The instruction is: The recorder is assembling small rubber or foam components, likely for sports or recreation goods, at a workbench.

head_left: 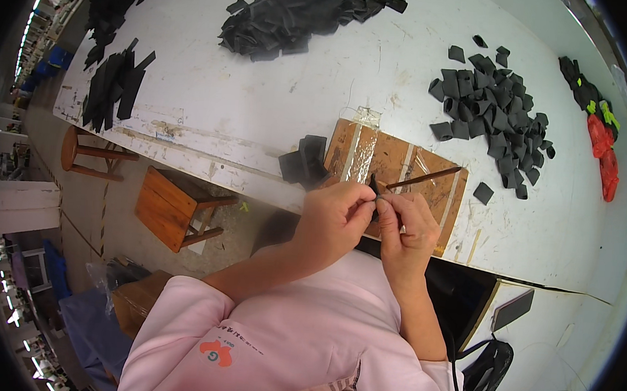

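My left hand (337, 215) and my right hand (407, 227) meet over the near edge of a brown taped board (431, 178). Together they pinch a small black fabric piece (374, 189) between their fingertips. My right hand also grips a thin brown stick (424, 178) that points up and to the right across the board. A small stack of black pieces (305, 158) lies just left of the board, close to my left hand.
A white worktable (262, 97) holds heaps of black cut pieces at top centre (305, 10), at right (490, 110) and at left (114, 83). Red and yellow-green items (602, 139) lie far right. Two wooden stools (178, 208) stand on the floor at left. A phone (513, 310) lies lower right.
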Available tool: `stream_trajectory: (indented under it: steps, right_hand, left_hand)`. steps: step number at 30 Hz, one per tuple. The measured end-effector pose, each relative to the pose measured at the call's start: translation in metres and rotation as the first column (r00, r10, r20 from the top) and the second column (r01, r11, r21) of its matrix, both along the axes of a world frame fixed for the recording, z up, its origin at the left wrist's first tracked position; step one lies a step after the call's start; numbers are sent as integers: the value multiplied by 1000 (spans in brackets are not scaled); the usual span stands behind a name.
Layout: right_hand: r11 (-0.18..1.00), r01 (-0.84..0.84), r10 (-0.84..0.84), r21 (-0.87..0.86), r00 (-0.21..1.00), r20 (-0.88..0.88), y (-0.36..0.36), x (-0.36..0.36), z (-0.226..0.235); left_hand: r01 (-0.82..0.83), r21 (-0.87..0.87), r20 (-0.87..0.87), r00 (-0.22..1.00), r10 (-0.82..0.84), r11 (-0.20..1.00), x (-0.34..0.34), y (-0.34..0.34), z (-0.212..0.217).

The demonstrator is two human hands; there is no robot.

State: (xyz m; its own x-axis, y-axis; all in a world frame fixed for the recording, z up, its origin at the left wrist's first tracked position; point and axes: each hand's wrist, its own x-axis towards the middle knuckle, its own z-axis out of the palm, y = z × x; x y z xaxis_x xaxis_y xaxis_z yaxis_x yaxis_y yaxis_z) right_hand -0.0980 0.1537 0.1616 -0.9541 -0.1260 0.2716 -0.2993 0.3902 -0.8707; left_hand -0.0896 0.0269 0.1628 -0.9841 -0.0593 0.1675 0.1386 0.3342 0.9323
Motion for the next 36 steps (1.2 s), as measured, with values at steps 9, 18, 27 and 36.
stream_trajectory:
  steps: [9, 18, 27, 36]
  right_hand:
    - [988, 152, -152, 25, 988, 21, -1, -6, -11]
    - [229, 325, 637, -917, 662, 394, 18, -4, 4]
    - [848, -107, 289, -520, 915, 283, 35, -51, 79]
    - [780, -149, 430, -607, 833, 348, 43, -69, 46]
  left_hand:
    - [-213, 763, 455, 848, -273, 610, -14, -4, 6]
    - [45, 250, -14, 999, -43, 967, -9, 17, 9]
    - [-113, 979, -42, 702, -711, -170, -56, 6, 42]
    - [-167, 936, -127, 662, -739, -311, -61, 10, 17]
